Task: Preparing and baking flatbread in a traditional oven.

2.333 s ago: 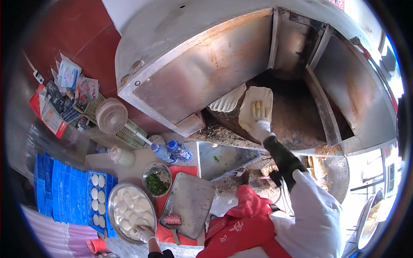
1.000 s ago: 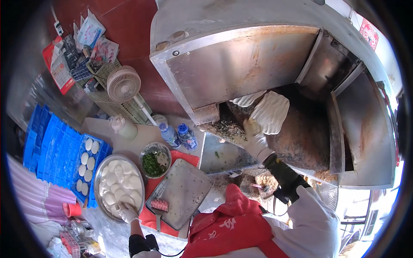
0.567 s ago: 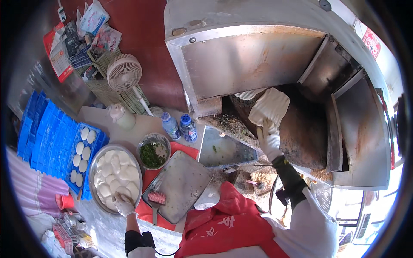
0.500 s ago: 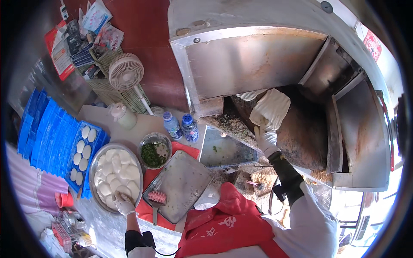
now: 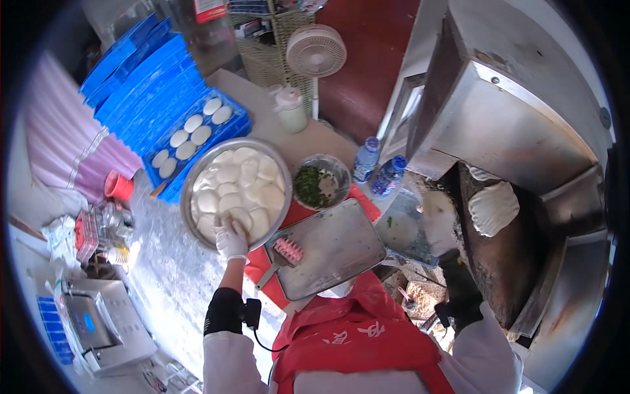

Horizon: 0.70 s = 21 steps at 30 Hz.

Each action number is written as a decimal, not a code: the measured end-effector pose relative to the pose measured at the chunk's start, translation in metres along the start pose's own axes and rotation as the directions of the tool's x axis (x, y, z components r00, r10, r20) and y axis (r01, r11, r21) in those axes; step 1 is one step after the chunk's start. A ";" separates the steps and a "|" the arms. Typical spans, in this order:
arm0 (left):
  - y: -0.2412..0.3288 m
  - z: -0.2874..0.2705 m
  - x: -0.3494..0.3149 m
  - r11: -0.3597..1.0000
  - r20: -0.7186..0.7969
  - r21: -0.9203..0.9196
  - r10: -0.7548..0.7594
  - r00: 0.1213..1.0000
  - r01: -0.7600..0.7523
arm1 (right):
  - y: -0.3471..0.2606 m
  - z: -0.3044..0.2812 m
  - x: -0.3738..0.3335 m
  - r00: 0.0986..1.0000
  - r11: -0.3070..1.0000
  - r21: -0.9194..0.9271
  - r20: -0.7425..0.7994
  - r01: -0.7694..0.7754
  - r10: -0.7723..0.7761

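My left hand (image 5: 231, 239), in a thin clear glove, grips the near edge of a round dough piece (image 5: 241, 217). That piece lies among several soft white ones in a wide metal bowl (image 5: 186, 209). My right hand (image 5: 438, 222) is gloved and smeared by motion, so its fingers cannot be made out. It hovers by a bluish bin (image 5: 410, 241) in front of the oven. Inside the oven a pale flat dough sheet (image 5: 493, 209) lies on the dark surface, apart from my right hand.
A metal tray (image 5: 335, 253) bears a pink spiky roller (image 5: 287, 251) and a scraper. Behind it stand a bowl of chopped greens (image 5: 321, 182) and two blue bottles (image 5: 365, 159). Blue crates (image 5: 151, 172) with dough rounds are at left, a fan (image 5: 316, 51) at the back.
My right hand has drawn back out of the oven, away from the dough sheet. The view has swung left. My left hand stays at the dough bowl.
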State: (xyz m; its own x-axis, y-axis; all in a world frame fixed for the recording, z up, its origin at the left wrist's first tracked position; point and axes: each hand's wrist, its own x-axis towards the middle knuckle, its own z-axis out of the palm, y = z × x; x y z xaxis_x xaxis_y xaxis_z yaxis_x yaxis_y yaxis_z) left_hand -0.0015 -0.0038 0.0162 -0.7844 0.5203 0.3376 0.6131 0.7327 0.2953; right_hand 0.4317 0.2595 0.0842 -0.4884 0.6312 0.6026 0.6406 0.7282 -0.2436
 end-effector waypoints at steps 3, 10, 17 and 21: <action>-0.004 0.001 -0.002 1.000 -0.057 -0.015 0.011 0.998 -0.012 | -0.060 0.080 0.037 0.819 0.793 0.417 0.171 0.444 -0.548; -0.004 -0.002 -0.003 0.995 -0.012 -0.071 -0.064 0.998 0.063 | -0.152 0.213 0.070 0.437 0.986 0.167 0.887 0.000 -0.150; 0.003 -0.009 0.003 0.994 0.076 -0.007 -0.107 0.991 0.108 | -0.156 0.244 0.072 0.291 0.936 0.351 0.898 -0.019 -0.330; -0.011 -0.008 -0.001 0.997 0.054 -0.058 -0.045 0.998 0.048 | -0.160 0.239 0.074 0.390 0.849 0.463 0.853 -0.256 -0.348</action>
State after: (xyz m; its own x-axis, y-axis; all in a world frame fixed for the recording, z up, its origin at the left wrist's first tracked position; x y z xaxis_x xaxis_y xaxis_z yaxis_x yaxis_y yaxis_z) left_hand -0.0069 -0.0158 0.0194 -0.8151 0.5098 0.2751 0.5790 0.7301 0.3629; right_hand 0.1513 0.2536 -0.0140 -0.9183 0.2208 -0.3285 0.3944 0.5803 -0.7125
